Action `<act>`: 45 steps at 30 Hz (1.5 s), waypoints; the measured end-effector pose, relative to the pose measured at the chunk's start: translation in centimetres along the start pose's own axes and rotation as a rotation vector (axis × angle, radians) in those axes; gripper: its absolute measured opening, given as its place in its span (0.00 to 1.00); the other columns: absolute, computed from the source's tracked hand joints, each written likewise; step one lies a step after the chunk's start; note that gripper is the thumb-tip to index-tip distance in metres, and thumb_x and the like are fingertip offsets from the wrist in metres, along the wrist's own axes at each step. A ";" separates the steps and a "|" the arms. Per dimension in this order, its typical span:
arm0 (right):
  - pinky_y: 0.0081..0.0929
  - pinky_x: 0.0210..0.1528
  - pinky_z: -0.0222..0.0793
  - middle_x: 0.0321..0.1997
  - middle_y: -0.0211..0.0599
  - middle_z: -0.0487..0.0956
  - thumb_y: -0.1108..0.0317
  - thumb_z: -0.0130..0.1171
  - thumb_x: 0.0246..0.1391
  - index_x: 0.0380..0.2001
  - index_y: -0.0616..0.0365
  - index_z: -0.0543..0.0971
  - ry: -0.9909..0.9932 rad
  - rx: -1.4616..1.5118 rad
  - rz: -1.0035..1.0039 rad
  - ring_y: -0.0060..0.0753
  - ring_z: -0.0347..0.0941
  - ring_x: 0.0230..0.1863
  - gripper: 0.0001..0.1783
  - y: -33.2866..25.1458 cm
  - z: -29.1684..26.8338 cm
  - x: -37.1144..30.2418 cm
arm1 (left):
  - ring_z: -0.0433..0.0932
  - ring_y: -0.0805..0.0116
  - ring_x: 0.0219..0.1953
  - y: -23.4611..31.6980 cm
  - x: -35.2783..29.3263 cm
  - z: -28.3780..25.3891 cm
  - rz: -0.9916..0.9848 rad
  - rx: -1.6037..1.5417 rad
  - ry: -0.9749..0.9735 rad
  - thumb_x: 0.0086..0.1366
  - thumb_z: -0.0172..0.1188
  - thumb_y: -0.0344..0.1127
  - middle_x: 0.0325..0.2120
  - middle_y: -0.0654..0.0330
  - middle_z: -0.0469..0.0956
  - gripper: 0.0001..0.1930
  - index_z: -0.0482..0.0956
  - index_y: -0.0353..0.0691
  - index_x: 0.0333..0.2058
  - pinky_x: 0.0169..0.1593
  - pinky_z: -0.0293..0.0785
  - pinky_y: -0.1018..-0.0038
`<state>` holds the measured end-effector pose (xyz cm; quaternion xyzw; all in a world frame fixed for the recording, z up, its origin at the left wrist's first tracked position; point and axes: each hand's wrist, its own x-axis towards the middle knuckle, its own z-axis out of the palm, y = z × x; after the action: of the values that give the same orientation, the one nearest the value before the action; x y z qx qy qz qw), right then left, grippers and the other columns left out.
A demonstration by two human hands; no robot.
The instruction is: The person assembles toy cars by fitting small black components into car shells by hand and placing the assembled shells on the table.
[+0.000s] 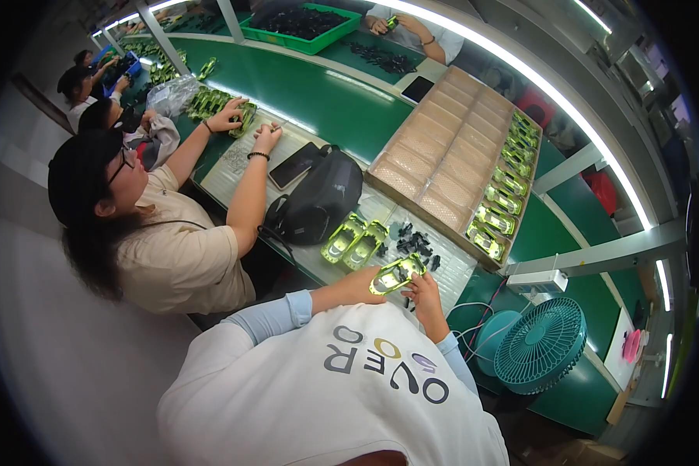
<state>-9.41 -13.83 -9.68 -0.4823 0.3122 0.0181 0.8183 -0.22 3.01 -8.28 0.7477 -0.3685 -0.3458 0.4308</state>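
A yellow-green toy car body (397, 273) is held up before my chest, with black pieces showing in it. My left hand (359, 286) is closed around its left end, the fingers partly hidden behind the shell. At the right end, my right hand (424, 296) pinches the edge of the same shell; whether a small part is also between its fingers I cannot tell. Just beyond my left hand lie two more green car bodies (354, 239), side by side. Loose small black plastic parts (414, 242) are scattered on the light mat (457, 273) beyond the shell.
A black bag (318, 198) and a phone (295, 165) lie to the left. Beyond, a divided cardboard tray (423, 147) has green car bodies (509, 180) along its right side. A teal fan (541, 346) stands at right. A co-worker (163, 210) sits close on my left.
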 end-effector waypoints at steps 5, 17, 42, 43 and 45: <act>0.19 0.25 0.67 0.31 0.29 0.72 0.68 0.45 0.49 0.35 0.55 0.66 0.014 -0.004 0.017 0.20 0.69 0.28 0.09 -0.1 0.1 -0.2 | 0.67 0.53 0.40 0.1 0.0 0.0 -0.001 -0.010 0.002 0.39 0.61 0.42 0.37 0.46 0.67 0.31 0.63 0.33 0.42 0.42 0.63 0.68; 0.20 0.26 0.67 0.31 0.29 0.72 0.66 0.44 0.50 0.35 0.55 0.66 0.014 0.009 0.028 0.21 0.69 0.29 0.09 -0.1 0.1 -0.3 | 0.68 0.54 0.39 0.6 -0.2 -0.3 -0.030 -0.015 -0.022 0.39 0.61 0.42 0.36 0.46 0.68 0.31 0.63 0.32 0.42 0.41 0.63 0.69; 0.19 0.26 0.68 0.31 0.33 0.71 0.77 0.46 0.45 0.34 0.60 0.65 0.085 0.129 -0.061 0.24 0.70 0.28 0.10 0.4 -0.1 -0.1 | 0.71 0.71 0.31 -1.2 0.6 0.8 -0.295 -0.584 0.000 0.50 0.56 0.34 0.31 0.55 0.72 0.20 0.66 0.32 0.41 0.31 0.68 0.79; 0.19 0.26 0.68 0.31 0.33 0.71 0.77 0.46 0.45 0.34 0.60 0.65 0.084 0.129 -0.061 0.24 0.70 0.28 0.10 0.5 -0.4 0.0 | 0.72 0.73 0.28 -1.4 0.7 0.8 -0.351 -0.596 0.017 0.53 0.53 0.32 0.28 0.56 0.73 0.15 0.68 0.32 0.39 0.29 0.69 0.80; 0.19 0.25 0.67 0.31 0.33 0.71 0.77 0.46 0.45 0.34 0.60 0.65 0.127 0.140 -0.074 0.24 0.70 0.28 0.10 0.3 -0.5 -0.1 | 0.72 0.73 0.27 -1.3 0.5 0.8 -0.337 -0.629 0.021 0.53 0.53 0.32 0.27 0.56 0.73 0.13 0.69 0.32 0.37 0.29 0.70 0.79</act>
<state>-9.84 -13.98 -10.04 -0.4356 0.3458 -0.0647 0.8286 -0.31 2.74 -9.86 0.6322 -0.1109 -0.5010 0.5805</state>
